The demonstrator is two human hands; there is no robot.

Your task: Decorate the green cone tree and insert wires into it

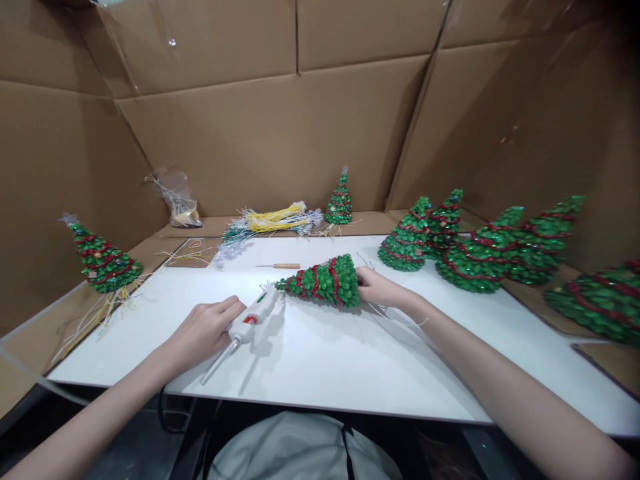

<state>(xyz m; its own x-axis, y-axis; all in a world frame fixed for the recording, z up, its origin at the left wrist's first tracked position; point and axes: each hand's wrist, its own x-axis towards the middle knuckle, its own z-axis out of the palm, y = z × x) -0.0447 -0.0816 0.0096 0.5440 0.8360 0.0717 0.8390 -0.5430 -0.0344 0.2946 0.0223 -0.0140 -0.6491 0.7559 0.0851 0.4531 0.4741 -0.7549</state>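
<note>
My left hand (203,330) grips a white glue gun (254,315) whose nozzle points at the tip of a small green cone tree (325,280) wound with red garland. That tree lies on its side over the white table (320,360), and my right hand (377,288) holds it by its wide base. A glue stick pokes out of the gun's rear toward me.
Several finished green trees (480,257) lie at the right, one stands at the back (339,200) and one leans at the left (100,257). Yellow and silver tinsel bundles (267,223), a wooden-handled awl (281,266) and a plastic bag (175,197) sit at the back. Cardboard walls (280,127) surround the table.
</note>
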